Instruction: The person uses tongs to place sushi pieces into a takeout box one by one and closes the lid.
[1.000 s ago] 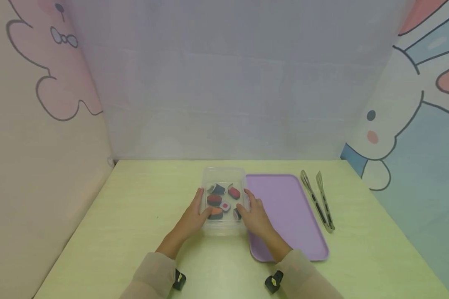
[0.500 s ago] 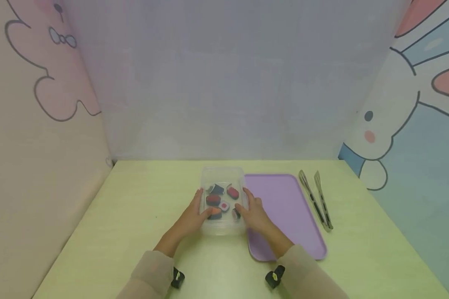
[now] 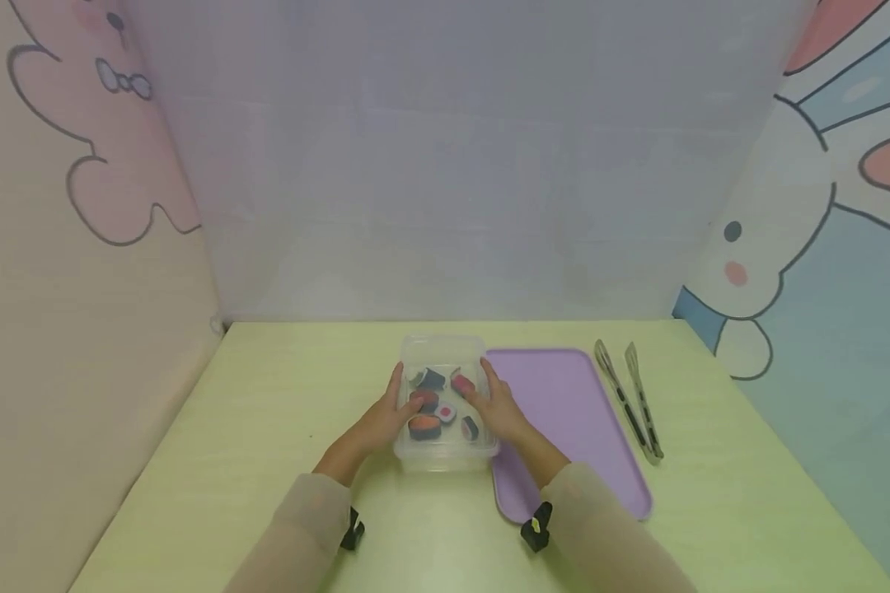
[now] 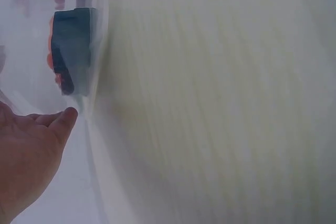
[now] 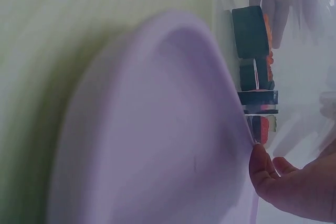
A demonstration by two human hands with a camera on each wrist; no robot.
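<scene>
A clear plastic box (image 3: 448, 458) stands on the table in the head view, with several sushi pieces inside. Among them are an orange-topped piece (image 3: 424, 427), a white roll with a pink centre (image 3: 446, 413) and a red-topped piece (image 3: 458, 380). My left hand (image 3: 380, 422) grips the box's left side, thumb over its top. On the opposite side my right hand (image 3: 503, 411) holds it likewise, close to the purple tray (image 3: 556, 412). Each wrist view shows fingertips against the box wall. Whether a lid lies under the thumbs is hard to tell.
Metal tongs (image 3: 643, 412) lie spread to the right of the tray. The tray's left edge is right beside the box. A pale wall (image 3: 445, 206) rises behind the table, with painted side walls left and right.
Both hands have slid a little toward the far end of the box. Their thumbs have shifted off the nearest sushi pieces and now lie over ones farther back.
</scene>
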